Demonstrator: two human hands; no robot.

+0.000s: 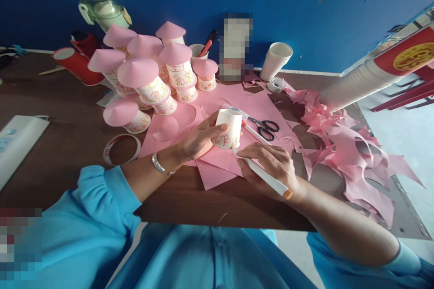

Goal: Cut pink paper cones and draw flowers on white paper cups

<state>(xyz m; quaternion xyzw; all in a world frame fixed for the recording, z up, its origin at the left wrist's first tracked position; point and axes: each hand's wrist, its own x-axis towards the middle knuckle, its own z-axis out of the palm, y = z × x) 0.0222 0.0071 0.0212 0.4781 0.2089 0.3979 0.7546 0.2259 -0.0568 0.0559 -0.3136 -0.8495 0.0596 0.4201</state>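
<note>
My left hand (202,137) is wrapped round a white paper cup (230,124) that has flowers drawn in red and yellow near its lower rim. A white marker pen (266,175) with an orange end sits in the closed fingers of my right hand (271,162). Its tip is at the cup's lower edge; whether it touches cannot be made out. Just behind the cup lie a second white marker (256,133) with an orange tip and black-handled scissors (263,125). Sheets of pink paper (217,174) spread beneath both hands.
Several decorated cups with pink paper cones (138,72) stand at the back left. A tape roll (122,150) lies near my left forearm. Pink scraps (359,158) and a long stack of cups (352,79) are on the right. Another cup stack (276,61) stands by the blue wall.
</note>
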